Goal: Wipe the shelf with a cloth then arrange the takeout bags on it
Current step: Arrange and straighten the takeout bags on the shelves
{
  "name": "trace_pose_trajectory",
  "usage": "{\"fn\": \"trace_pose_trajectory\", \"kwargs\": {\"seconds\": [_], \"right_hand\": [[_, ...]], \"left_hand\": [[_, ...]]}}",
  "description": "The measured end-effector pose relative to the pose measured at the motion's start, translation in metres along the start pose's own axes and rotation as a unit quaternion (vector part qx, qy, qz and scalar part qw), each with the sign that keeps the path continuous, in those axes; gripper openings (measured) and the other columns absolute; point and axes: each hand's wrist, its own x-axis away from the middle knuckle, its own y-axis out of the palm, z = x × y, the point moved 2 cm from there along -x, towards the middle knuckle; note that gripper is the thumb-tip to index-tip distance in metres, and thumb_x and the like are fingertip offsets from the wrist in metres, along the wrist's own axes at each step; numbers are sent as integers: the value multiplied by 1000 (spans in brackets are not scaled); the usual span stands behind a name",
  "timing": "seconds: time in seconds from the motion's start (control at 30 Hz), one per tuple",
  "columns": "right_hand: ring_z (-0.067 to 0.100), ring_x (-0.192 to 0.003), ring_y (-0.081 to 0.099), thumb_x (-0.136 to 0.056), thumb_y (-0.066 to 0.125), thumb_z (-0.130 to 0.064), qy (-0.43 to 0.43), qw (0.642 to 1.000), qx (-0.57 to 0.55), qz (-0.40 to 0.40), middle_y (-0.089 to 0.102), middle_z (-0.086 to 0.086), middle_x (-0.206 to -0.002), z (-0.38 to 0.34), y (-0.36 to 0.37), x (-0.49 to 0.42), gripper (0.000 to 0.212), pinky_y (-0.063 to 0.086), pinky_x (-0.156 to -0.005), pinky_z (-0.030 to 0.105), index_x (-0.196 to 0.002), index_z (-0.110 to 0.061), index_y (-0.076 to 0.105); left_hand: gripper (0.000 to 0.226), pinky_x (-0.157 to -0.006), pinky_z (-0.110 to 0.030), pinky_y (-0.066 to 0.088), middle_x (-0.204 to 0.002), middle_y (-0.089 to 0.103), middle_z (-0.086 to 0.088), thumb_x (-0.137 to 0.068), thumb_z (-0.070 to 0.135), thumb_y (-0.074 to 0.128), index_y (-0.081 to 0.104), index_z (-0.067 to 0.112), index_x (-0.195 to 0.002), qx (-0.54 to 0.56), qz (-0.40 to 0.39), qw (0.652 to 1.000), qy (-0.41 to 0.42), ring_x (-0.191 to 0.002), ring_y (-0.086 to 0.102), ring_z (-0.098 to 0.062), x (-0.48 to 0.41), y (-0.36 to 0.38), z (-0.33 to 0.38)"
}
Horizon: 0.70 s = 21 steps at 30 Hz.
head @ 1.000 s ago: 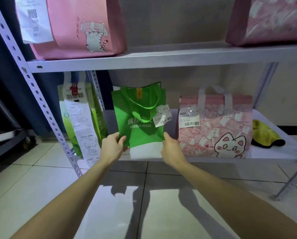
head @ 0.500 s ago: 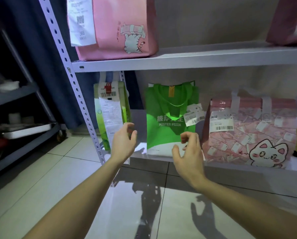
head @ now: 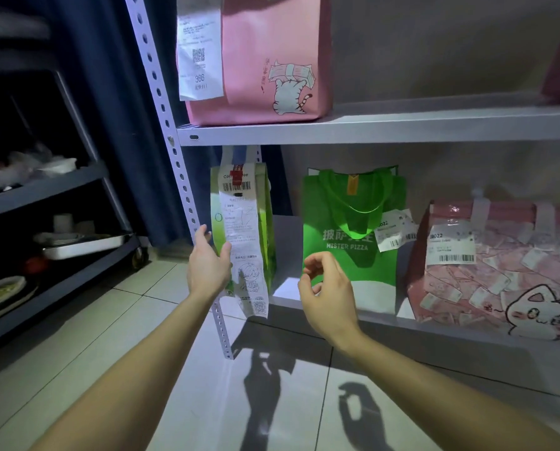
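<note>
Both hands have let go of the green pizza bag, which now stands upright by itself in the middle of the lower shelf. The left hand has shifted over to the light-green bag at the shelf's left end. Its palm is raised, its fingers are spread wide and hold nothing, and its thumb is in front of the long receipt; I cannot tell whether it touches. The right hand hovers in front of the green bag's lower left corner, fingers loosely curled on nothing. A bare gap separates the two green bags. The pink cat bag stands just beside the pizza bag, and the perforated post is close to the left hand.
</note>
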Motion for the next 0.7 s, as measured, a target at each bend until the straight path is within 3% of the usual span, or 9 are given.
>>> {"fn": "trace_pose_trajectory", "kwargs": {"seconds": [0.07,0.17,0.33,0.43,0.53,0.63,0.7], "right_hand": [[8,-85,61,-97,59,-18,6,1000,-1,-2,59,-17,-99,-2,-1,-1,17,48,-65,20,-107,-31,55],[9,-85,61,-98,59,-17,2,1000,-3,-8,60,-15,-98,-3,-5,-1,15,49,-65,21,-106,-30,56],[8,-94,62,-96,62,-17,0,999,21,-28,62,-15,-97,3,-11,-2,13,56,-72,29,-103,-27,58],[8,-93,62,-94,66,-23,5,998,36,-44,61,-13,-97,8,-5,-5,13,56,-78,36,-103,-27,57],[11,-97,59,-95,70,-34,27,997,41,-56,58,-9,-106,11,9,-7,25,56,-84,41,-113,-24,56],[14,-118,58,-98,70,-46,72,994,23,-75,59,-5,-130,7,25,-10,49,54,-99,41,-136,-19,55],[16,-120,60,-99,68,-50,98,992,5,-75,63,-4,-133,0,35,-12,50,53,-101,41,-136,-18,58]], "left_hand": [[69,-92,-57,63,-157,58,2,-109,36,63,26,24,-165,16,-2,1000,-13,-93,79,-25,-1,5,3],[58,-93,-57,63,-146,66,0,-108,39,62,36,24,-158,16,7,1000,-8,-103,77,-30,-7,11,7],[24,-85,-50,63,-108,72,4,-106,46,62,64,24,-115,-43,51,997,36,-93,74,-26,-6,11,14],[20,-77,-41,61,-88,70,10,-104,43,67,63,27,-94,-84,48,991,91,-87,70,-20,0,3,16],[17,-74,-37,55,-89,69,12,-104,42,68,63,28,-95,-124,27,982,142,-88,68,-20,8,-14,18],[11,-85,-45,62,-102,73,12,-105,40,66,68,29,-105,-120,-7,978,172,-96,69,-18,14,-38,25],[11,-82,-49,64,-101,73,11,-103,39,68,68,28,-100,-81,-40,979,184,-95,70,-18,21,-55,34]]}}
